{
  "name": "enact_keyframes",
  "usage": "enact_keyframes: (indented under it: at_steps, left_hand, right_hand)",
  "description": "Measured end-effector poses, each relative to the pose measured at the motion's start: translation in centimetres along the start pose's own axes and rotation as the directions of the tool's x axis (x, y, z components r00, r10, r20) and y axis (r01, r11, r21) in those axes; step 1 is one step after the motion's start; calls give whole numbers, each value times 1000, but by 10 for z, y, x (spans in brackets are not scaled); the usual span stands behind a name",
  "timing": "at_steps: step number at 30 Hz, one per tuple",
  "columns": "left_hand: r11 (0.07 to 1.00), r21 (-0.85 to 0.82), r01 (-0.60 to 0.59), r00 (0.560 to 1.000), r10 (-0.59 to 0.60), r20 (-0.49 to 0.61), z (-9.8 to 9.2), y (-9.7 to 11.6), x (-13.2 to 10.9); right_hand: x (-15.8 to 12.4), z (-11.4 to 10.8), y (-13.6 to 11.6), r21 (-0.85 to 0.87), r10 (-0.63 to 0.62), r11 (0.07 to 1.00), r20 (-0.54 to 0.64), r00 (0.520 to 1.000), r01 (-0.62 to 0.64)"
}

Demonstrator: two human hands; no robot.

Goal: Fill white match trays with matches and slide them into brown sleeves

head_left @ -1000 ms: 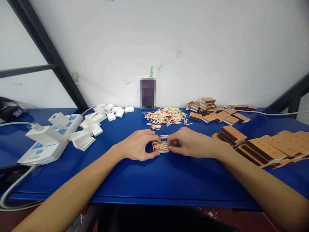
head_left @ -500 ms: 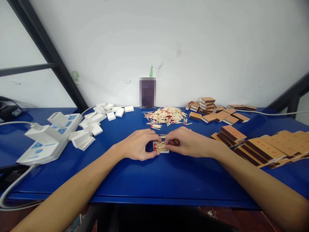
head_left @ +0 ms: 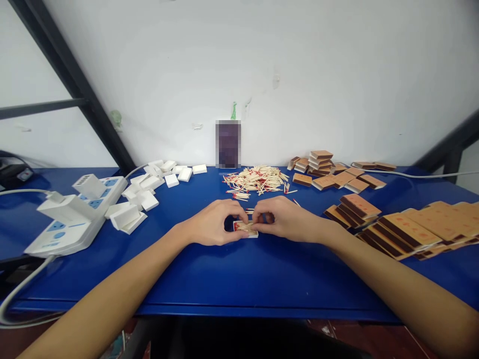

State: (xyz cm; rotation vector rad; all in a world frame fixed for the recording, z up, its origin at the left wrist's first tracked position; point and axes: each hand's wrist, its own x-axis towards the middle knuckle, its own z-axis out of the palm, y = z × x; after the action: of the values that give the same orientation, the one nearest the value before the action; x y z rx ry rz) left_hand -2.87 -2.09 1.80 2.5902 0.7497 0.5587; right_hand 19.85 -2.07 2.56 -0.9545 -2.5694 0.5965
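Observation:
A small white matchbox tray [head_left: 253, 236] lies on the blue table in front of me, holding red-tipped matches [head_left: 243, 226]. My left hand [head_left: 213, 223] is curled around the tray's left end, thumb at the near side and fingers at the far side. Over the right end, my right hand [head_left: 284, 218] has thumb and forefinger pinched on matches in the tray; the fingertips partly hide them. A few loose matches [head_left: 250, 211] lie just behind the tray. Farther back is a large heap of matches [head_left: 260, 179].
Empty white trays [head_left: 140, 192] are scattered at the left, beside a white power strip [head_left: 80, 219] with plugs and cables. Brown matchbox sleeves [head_left: 407, 232] lie stacked at the right, with more sleeves [head_left: 325, 172] near the wall. A pixelated dark rectangle [head_left: 228, 144] stands behind the heap.
The tray sits slightly further left, and its matches, which lay crossed and sticking up, now lie flatter and more lengthwise. My right hand has shifted slightly left over them.

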Motion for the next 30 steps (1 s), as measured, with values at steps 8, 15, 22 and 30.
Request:
enact_keyframes:
  at_steps: [8,15,22,30]
  left_hand:
    - [998,-63,26,999,-28,-41,4,-7,3]
    - [999,-33,34,994,-37,-100,4,-5,3]
    - [991,50,123,972,-110,-209,3,-6,4]
    - [983,94,156,970,-134,-202,5,-9,5]
  right_hand:
    - [-1,-5,5,-141,51,987,-136,989,-71]
    - [4,8,24,-202,-6,979,-98,995,-14]
    - [11,15,23,-13,94,995,-158,983,-98]
    - [10,11,19,113,182,978,-55,982,-175]
